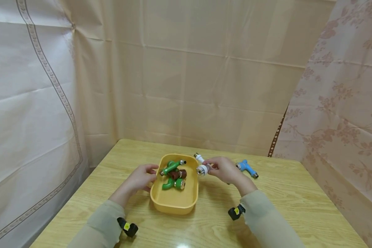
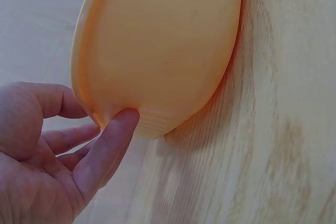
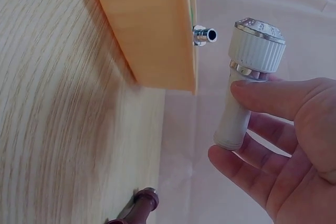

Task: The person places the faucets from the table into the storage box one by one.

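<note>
My right hand holds a white plastic tap beside the basin's right rim, thumb on one side and fingers on the other. The tap's ribbed knob has a chrome cap. With thumb and bent fingers, my left hand holds the left side of a yellow basin; in the left wrist view its thumb lies against the outer wall. Inside the basin lie green taps and a dark red tap. One green tap's metal end sticks out past the rim.
A blue tap lies on the wooden table, right of my right hand. In the right wrist view a dark red tap lies on the table too. Curtains hang behind and at both sides.
</note>
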`<state>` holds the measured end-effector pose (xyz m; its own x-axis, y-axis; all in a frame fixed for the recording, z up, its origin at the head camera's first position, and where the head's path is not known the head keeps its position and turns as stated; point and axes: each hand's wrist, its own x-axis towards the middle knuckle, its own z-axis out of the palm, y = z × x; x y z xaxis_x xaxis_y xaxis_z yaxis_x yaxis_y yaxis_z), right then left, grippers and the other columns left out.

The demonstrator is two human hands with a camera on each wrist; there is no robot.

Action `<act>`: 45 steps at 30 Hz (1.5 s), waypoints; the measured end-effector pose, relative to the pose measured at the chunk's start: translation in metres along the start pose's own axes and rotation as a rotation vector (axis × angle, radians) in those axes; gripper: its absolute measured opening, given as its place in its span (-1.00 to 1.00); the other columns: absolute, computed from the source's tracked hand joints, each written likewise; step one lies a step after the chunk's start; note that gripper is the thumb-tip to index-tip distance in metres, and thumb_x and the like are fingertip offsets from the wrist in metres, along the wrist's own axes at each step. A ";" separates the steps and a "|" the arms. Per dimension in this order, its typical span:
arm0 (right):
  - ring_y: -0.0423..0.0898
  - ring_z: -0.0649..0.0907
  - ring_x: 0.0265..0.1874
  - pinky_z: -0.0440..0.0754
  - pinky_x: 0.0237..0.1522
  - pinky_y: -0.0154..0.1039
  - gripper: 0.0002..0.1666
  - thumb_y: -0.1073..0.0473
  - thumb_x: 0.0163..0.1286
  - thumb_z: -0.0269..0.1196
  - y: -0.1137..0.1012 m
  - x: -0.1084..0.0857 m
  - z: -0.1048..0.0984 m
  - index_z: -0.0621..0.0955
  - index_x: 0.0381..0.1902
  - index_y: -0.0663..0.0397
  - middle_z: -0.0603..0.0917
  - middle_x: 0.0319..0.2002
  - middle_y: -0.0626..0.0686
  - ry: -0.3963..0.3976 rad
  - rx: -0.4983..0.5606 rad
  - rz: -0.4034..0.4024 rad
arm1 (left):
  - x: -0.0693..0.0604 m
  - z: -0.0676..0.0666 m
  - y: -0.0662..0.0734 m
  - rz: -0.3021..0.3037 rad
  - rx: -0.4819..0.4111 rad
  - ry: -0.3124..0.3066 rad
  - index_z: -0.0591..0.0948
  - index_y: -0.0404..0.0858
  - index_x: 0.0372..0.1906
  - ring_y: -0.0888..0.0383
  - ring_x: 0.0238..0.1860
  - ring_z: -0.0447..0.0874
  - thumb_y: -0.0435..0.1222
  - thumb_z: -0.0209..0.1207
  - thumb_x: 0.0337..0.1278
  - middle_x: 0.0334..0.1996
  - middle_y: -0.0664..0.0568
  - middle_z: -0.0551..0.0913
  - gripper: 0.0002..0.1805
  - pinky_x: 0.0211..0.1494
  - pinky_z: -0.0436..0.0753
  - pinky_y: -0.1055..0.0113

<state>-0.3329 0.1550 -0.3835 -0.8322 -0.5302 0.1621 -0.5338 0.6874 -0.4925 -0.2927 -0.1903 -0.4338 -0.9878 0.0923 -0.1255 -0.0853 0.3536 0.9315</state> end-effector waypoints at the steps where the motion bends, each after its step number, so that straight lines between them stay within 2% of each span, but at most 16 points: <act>1: -0.15 0.64 -0.34 0.64 -0.40 -0.25 -0.67 0.25 0.39 0.36 -0.001 0.001 0.000 0.74 0.06 -0.16 0.73 -0.15 -0.07 -0.001 -0.010 -0.005 | 0.000 0.000 0.000 -0.001 0.000 0.000 0.45 -0.34 0.40 -0.09 -0.06 0.64 -0.46 0.12 0.25 0.12 -0.27 0.50 -0.42 -0.35 0.79 0.08; 6: -0.17 0.62 -0.24 0.64 -0.32 -0.25 -0.68 0.22 0.38 0.38 -0.008 0.004 0.000 0.75 0.06 -0.19 0.73 -0.08 -0.10 -0.011 -0.053 -0.031 | 0.000 0.001 0.000 -0.003 -0.005 0.001 0.45 -0.34 0.40 -0.09 -0.06 0.63 -0.46 0.11 0.25 0.11 -0.26 0.50 -0.42 -0.35 0.79 0.08; 13: -0.16 0.65 -0.22 0.66 -0.24 -0.26 -0.68 0.29 0.36 0.38 -0.016 0.009 0.002 0.76 0.04 -0.09 0.75 -0.04 -0.05 -0.039 -0.037 -0.137 | 0.001 0.001 -0.001 0.018 -0.009 0.001 0.45 -0.36 0.40 -0.08 -0.08 0.65 -0.47 0.10 0.23 0.11 -0.27 0.52 -0.41 -0.38 0.79 0.06; 20: -0.12 0.68 -0.16 0.70 -0.13 -0.16 -0.66 0.31 0.35 0.38 -0.024 0.012 0.005 0.76 0.06 -0.04 0.75 -0.02 -0.01 -0.055 -0.105 -0.238 | 0.002 0.001 -0.002 0.019 -0.018 -0.001 0.45 -0.37 0.39 -0.08 -0.08 0.64 -0.47 0.11 0.22 0.10 -0.27 0.52 -0.41 -0.38 0.79 0.06; 24: -0.09 0.68 -0.14 0.71 -0.11 -0.13 -0.66 0.31 0.37 0.37 -0.030 0.014 0.006 0.75 0.08 -0.01 0.74 -0.01 0.01 -0.084 -0.099 -0.253 | 0.002 0.001 -0.002 0.017 -0.016 0.002 0.45 -0.36 0.39 -0.08 -0.08 0.64 -0.47 0.11 0.23 0.10 -0.27 0.52 -0.42 -0.38 0.79 0.06; 29: -0.11 0.67 -0.17 0.69 -0.16 -0.20 -0.66 0.34 0.36 0.37 -0.038 0.016 0.007 0.75 0.08 0.04 0.75 -0.07 0.00 -0.113 -0.086 -0.280 | 0.001 0.001 -0.001 0.019 -0.015 0.001 0.45 -0.37 0.39 -0.08 -0.08 0.64 -0.47 0.10 0.23 0.10 -0.27 0.53 -0.42 -0.38 0.79 0.06; 32: -0.12 0.67 -0.19 0.68 -0.20 -0.24 -0.67 0.34 0.35 0.38 -0.042 0.017 0.010 0.76 0.06 0.02 0.75 -0.10 -0.02 -0.123 -0.092 -0.294 | 0.001 0.001 -0.001 0.021 -0.019 0.000 0.45 -0.37 0.40 -0.07 -0.09 0.64 -0.47 0.10 0.23 0.09 -0.27 0.53 -0.42 -0.38 0.79 0.06; 39: -0.17 0.68 -0.08 0.69 -0.12 -0.26 -0.64 0.34 0.34 0.38 -0.050 0.021 0.016 0.76 0.07 -0.03 0.76 -0.01 -0.05 -0.170 -0.094 -0.293 | 0.001 0.001 -0.001 0.021 -0.025 0.000 0.45 -0.38 0.39 -0.08 -0.08 0.64 -0.47 0.10 0.22 0.10 -0.28 0.51 -0.41 -0.38 0.79 0.06; 45: -0.20 0.69 -0.09 0.70 -0.13 -0.31 -0.65 0.34 0.33 0.39 -0.056 0.024 0.022 0.77 0.01 -0.14 0.75 -0.04 -0.09 -0.210 -0.098 -0.333 | 0.001 0.001 -0.001 0.019 -0.024 -0.001 0.45 -0.37 0.39 -0.08 -0.09 0.65 -0.47 0.10 0.23 0.10 -0.27 0.52 -0.42 -0.37 0.79 0.06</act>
<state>-0.3192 0.0931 -0.3707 -0.5684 -0.8146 0.1158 -0.7891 0.4999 -0.3570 -0.2938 -0.1901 -0.4355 -0.9891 0.0998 -0.1081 -0.0697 0.3294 0.9416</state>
